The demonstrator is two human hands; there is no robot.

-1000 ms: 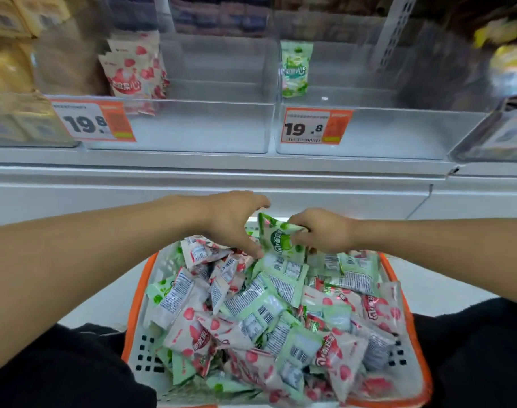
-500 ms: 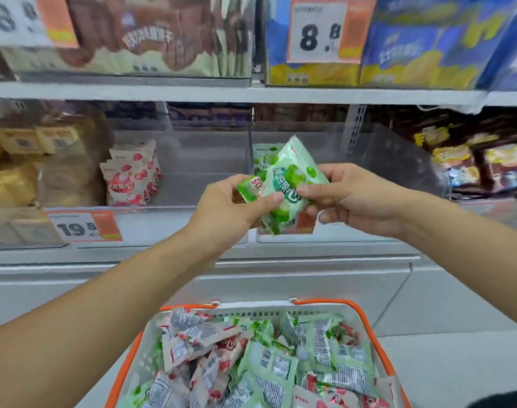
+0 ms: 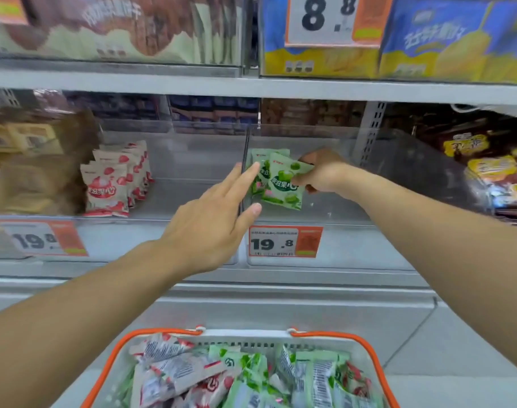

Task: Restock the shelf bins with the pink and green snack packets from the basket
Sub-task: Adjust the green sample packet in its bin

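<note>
Since the earlier frame, the green packet (image 3: 283, 184) has been carried into the right bin (image 3: 354, 231), pinched upright by the right hand (image 3: 322, 172). Left hand (image 3: 213, 225), fingers straight, holds nothing, just left of it.

We count two hands: the left hand (image 3: 210, 222) and the right hand (image 3: 322, 175). Two green packets (image 3: 283, 184) stand in the right bin (image 3: 369, 248); several pink packets (image 3: 110, 187) fill the left bin (image 3: 163, 242), the number unclear. One basket (image 3: 369, 353). Three price tags (image 3: 285, 242) show.
</note>
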